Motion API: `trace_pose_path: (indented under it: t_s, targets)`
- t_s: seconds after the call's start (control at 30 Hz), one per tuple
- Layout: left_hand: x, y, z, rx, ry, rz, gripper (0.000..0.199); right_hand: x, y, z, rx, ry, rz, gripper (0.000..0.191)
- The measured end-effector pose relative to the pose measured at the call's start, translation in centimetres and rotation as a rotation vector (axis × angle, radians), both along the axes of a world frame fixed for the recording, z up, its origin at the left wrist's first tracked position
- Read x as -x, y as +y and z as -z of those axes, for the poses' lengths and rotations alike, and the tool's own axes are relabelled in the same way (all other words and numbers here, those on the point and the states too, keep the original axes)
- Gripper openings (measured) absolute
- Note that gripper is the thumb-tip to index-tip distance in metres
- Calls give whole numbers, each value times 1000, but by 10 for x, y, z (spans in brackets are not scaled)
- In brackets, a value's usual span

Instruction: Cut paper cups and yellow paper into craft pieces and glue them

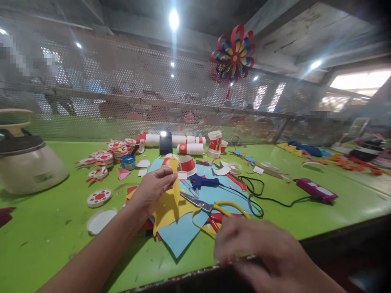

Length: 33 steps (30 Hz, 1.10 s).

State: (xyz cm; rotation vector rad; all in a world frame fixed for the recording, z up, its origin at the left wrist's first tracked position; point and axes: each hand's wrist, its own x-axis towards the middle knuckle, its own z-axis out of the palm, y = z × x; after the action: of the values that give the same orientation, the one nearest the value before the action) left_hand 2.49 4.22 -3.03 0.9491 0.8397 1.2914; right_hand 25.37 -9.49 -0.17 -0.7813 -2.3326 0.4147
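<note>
My left hand (155,188) pinches a narrow yellow paper cutout (175,185) upright, thumb and fingers closed on it. Under it lie a yellow paper sheet (165,212) and a light blue sheet (180,240). Scissors with yellow handles (204,204) rest on the papers, blades pointing left. My right hand (250,244) is smeared by motion near the table's front edge, close to a red-handled tool (215,224); its fingers are too blurred to read. A blue glue gun (203,181) lies beyond the scissors, beside a red and white paper cup (187,165).
Several decorated paper discs (99,197) are spread and piled at left, near a blue pot (128,161) and a large sprayer (30,162). Stacked paper cups (191,149) stand at the back. A black cord runs right to a purple power strip (317,190). A paper flower (234,59) hangs above.
</note>
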Motion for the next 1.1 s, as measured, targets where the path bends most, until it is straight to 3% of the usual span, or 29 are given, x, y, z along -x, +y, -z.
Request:
trace_pose_path:
  t_s: [0.17, 0.3, 0.67, 1.1]
  targets:
    - [0, -1, -2, 7, 2, 7, 28, -34, 54, 14, -123, 60, 305, 18]
    - [1, 2, -1, 20, 14, -14, 27, -61, 65, 30, -110, -41, 403, 19]
    - [2, 2, 1, 42, 60, -24, 23, -55, 56, 54, -117, -214, 396, 17]
    - [0, 0, 2, 24, 74, -9, 32, -44, 52, 57, -146, -285, 362, 22]
